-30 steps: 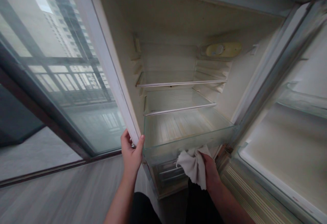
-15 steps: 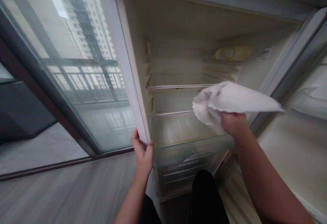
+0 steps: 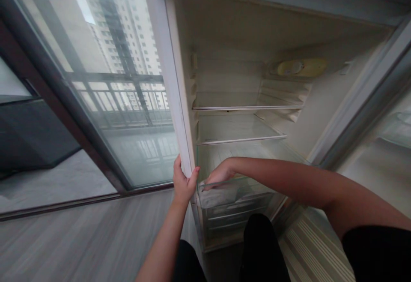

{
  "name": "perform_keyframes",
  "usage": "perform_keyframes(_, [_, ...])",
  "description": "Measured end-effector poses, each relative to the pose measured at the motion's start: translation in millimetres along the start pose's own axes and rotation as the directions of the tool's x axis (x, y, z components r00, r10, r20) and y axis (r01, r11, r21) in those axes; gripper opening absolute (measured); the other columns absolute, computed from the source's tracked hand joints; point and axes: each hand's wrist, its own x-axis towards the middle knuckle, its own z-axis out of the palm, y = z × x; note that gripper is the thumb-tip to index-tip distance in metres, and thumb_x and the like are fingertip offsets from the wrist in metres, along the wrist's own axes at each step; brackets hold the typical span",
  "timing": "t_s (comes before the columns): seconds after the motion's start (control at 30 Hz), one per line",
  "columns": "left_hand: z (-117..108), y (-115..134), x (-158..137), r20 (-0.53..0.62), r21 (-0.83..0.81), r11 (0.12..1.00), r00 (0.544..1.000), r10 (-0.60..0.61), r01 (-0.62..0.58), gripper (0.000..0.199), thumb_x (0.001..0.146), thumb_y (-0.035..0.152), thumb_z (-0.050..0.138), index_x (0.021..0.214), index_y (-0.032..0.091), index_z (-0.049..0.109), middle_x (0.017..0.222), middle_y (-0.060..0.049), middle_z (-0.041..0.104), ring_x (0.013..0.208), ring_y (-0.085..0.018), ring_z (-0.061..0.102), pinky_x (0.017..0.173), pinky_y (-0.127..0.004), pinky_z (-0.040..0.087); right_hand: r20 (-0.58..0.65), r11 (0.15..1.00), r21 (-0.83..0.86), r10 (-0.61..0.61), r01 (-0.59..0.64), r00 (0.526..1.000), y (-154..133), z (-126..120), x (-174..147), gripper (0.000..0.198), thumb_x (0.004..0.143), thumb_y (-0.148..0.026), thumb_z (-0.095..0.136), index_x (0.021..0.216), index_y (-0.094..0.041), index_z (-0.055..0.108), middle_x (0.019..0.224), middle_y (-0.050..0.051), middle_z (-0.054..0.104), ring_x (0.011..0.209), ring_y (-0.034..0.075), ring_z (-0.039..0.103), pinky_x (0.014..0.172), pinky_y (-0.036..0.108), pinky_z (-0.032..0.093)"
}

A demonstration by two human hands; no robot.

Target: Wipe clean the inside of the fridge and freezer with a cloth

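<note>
My left hand is wrapped round the white left side edge of the open fridge. My right hand reaches across the fridge to the left end of the lowest glass shelf. Its fingers press down on a white cloth, which shows blurred through the glass just below them. How the fingers grip the cloth is partly hidden. Under the cloth is the clear drawer at the bottom of the fridge.
Two glass shelves, the upper shelf and the middle shelf, cross the fridge. A yellowish lamp cover is on the inner right wall. The fridge door stands open at right. At left is a sliding glass door. My knees are below.
My right hand has moved left and down with the cloth, from in front of the middle shelf to the lowest shelf's left end. My left hand keeps its hold on the fridge edge.
</note>
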Motion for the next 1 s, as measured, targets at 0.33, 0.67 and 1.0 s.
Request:
perform_keyframes(0.33, [1,0,1,-0.007,-0.047,0.997,0.998,-0.058,0.058,0.065,0.088,0.052,0.064,0.14,0.016,0.046,0.134,-0.016,0.057,0.128,-0.029,0.055,0.11,-0.046,0.043,-0.265,0.988,0.154,0.009,0.033,0.964,-9,-91,-47,0.035,0.054,-0.025,0.086,0.081,-0.014,0.067,0.061,-0.007,0.066,0.057,0.014,0.066,0.061,0.029,0.058])
perform_keyframes(0.67, [2,-2,0,-0.002,-0.081,0.994,0.997,-0.079,0.079,0.065,0.087,0.053,0.065,0.137,0.015,0.047,0.13,-0.016,0.057,0.123,-0.029,0.056,0.107,-0.045,0.045,-0.864,0.984,0.153,0.181,-0.096,0.47,-36,-187,-120,0.029,0.084,-0.034,0.064,0.079,-0.005,0.061,0.056,-0.01,0.056,0.037,0.006,0.047,0.049,0.02,0.045])
perform_keyframes(1.0, [1,-1,0,-0.01,-0.047,0.995,0.996,-0.091,0.09,0.064,0.087,0.055,0.063,0.136,0.015,0.048,0.125,-0.015,0.059,0.118,-0.029,0.058,0.103,-0.044,0.047,-0.346,0.971,-0.043,0.205,-0.234,0.916,-18,-124,-72,0.022,0.06,-0.005,0.08,0.074,-0.011,0.064,0.052,-0.012,0.056,0.047,0.01,0.058,0.06,0.026,0.054])
